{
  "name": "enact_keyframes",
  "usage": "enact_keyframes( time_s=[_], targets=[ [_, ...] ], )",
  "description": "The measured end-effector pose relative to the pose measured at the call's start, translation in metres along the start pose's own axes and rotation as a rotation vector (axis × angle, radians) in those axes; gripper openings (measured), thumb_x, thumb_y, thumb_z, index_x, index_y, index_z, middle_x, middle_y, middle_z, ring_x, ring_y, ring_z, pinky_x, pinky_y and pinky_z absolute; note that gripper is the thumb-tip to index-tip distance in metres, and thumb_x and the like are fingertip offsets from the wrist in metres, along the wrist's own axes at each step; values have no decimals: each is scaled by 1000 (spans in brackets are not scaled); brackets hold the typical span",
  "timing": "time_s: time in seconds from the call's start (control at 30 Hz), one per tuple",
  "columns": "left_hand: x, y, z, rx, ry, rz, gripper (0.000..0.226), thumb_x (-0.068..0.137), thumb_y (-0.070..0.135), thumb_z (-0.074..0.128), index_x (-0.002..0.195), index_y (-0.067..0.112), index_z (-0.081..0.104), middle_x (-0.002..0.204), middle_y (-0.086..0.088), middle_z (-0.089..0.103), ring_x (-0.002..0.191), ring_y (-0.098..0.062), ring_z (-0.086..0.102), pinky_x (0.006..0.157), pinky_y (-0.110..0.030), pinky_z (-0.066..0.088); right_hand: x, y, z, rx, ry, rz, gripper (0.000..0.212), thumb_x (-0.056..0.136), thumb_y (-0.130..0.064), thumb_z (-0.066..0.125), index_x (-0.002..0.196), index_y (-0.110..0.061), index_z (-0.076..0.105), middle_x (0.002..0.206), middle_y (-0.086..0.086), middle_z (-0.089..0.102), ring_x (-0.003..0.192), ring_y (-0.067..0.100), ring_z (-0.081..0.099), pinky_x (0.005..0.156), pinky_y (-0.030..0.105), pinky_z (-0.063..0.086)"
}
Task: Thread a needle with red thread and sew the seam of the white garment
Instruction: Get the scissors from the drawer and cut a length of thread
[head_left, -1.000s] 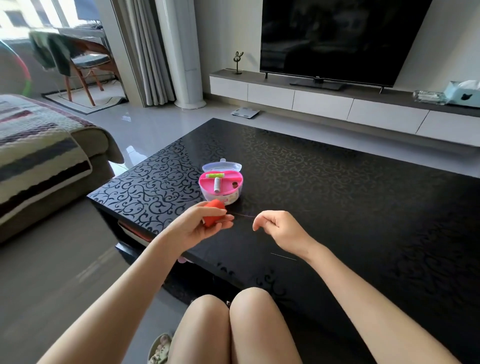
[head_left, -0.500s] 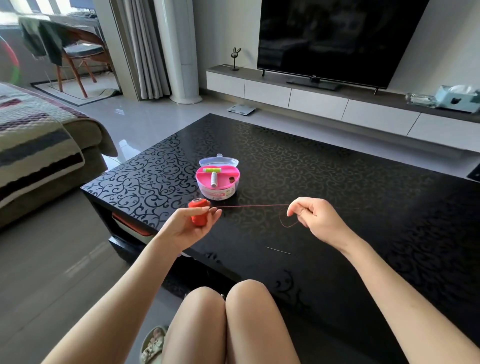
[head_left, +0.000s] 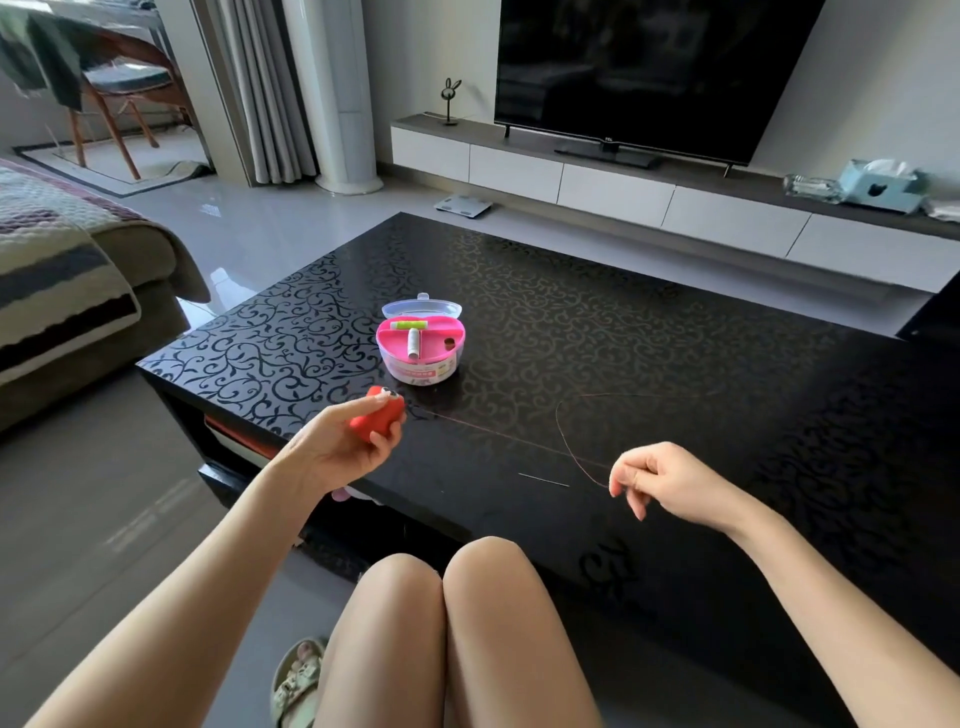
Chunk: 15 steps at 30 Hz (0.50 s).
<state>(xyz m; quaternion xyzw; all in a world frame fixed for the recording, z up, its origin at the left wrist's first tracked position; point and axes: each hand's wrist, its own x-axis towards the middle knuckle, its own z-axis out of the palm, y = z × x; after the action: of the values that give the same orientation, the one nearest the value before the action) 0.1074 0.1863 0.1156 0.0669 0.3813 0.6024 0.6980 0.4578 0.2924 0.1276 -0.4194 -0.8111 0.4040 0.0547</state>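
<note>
Off to the left of my left hand, across the floor, a striped blanket (head_left: 57, 280) hangs over the sofa. My left hand (head_left: 332, 452) hovers at the near left edge of the black patterned table (head_left: 675, 338), palm turned up, fingers and thumb curled round the red spool (head_left: 378, 418). Just beyond its fingertips, farther onto the table, sits the pink sewing box (head_left: 420, 345), lid open, with a white spool and a green one lying in its top tray.

From the spool the red thread (head_left: 498, 435) runs taut to the right and slightly toward me, low over the table, straight to my right hand. Between my two hands — nearer the right one and just on my side of the thread — the needle (head_left: 543, 480) lies flat on the table, touched by neither hand.

My right hand (head_left: 670, 480) hangs over the table, knuckles up, fingers curled, thumb and forefinger pinching the thread. From that pinch the loose end curves away in an open loop and trails off to the right across the tabletop.
</note>
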Motion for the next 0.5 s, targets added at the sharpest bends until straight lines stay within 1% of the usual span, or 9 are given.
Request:
enact_keyframes(
  time_s=[0.1, 0.17, 0.2, 0.23, 0.3, 0.33, 0.37, 0.43, 0.5],
  targets=[
    [2, -5, -10, -15, 46, -8, 85, 15, 15, 99, 90, 8, 61, 66, -5, 61, 47, -9, 56, 39, -14, 44, 1, 23, 6, -161, 58, 79, 33, 96, -17, 48, 69, -23, 66, 61, -2, 69, 63, 5, 59, 76, 25, 42],
    [1, -8, -16, -51, 86, 3, 81, 17, 23, 100, 87, 8, 62, 63, -2, 58, 46, -9, 56, 40, -14, 45, 2, 39, 9, -304, 121, 111, 35, 94, -18, 47, 64, -26, 64, 61, -9, 68, 69, 4, 59, 85, 27, 39],
    [-1, -10, -18, -57, 105, 8, 75, 24, 26, 100, 87, 8, 63, 65, -3, 60, 50, -11, 58, 41, -15, 47, 2, 47, 10, -367, 132, 118, 36, 94, -19, 47, 62, -27, 62, 61, -10, 68, 73, 4, 58, 90, 29, 36],
    [-3, -10, -18, -48, 134, 23, 61, 40, 28, 97, 87, 8, 63, 69, -5, 61, 54, -13, 62, 42, -17, 49, 2, 54, 11, -423, 127, 121, 37, 94, -20, 47, 61, -29, 61, 62, -11, 67, 78, 4, 56, 94, 30, 34],
    [-3, -10, -20, 28, 235, 84, 32, 75, 33, 77, 89, 8, 62, 76, -8, 62, 58, -16, 66, 43, -17, 51, -2, 66, 11, -517, 88, 127, 37, 93, -23, 50, 60, -34, 58, 71, -14, 65, 88, 3, 50, 99, 32, 30],
    [-4, -8, -20, 65, 271, 126, 26, 84, 33, 69, 90, 8, 61, 78, -8, 62, 57, -16, 67, 43, -16, 51, -6, 70, 10, -558, 68, 136, 36, 93, -24, 51, 60, -36, 58, 77, -17, 63, 91, 3, 47, 100, 32, 28],
    [-4, -4, -21, 82, 290, 177, 24, 88, 32, 65, 91, 9, 61, 79, -7, 63, 57, -15, 68, 44, -15, 51, -10, 73, 9, -587, 56, 143, 34, 93, -26, 53, 62, -38, 58, 81, -17, 60, 92, 3, 46, 99, 31, 27],
    [-7, 4, -23, 61, 311, 261, 24, 89, 30, 64, 93, 7, 60, 74, -8, 68, 59, -15, 70, 49, -14, 53, -19, 80, 9, -613, 64, 144, 31, 93, -30, 54, 64, -39, 59, 84, -16, 58, 92, 2, 45, 95, 29, 26],
    [-13, 13, -22, 51, 312, 298, 26, 89, 29, 64, 95, 5, 58, 69, -10, 71, 62, -16, 71, 52, -14, 54, -28, 84, 10, -596, 78, 149, 29, 92, -34, 56, 64, -41, 61, 86, -14, 57, 93, 3, 45, 95, 30, 26]
  ],
)
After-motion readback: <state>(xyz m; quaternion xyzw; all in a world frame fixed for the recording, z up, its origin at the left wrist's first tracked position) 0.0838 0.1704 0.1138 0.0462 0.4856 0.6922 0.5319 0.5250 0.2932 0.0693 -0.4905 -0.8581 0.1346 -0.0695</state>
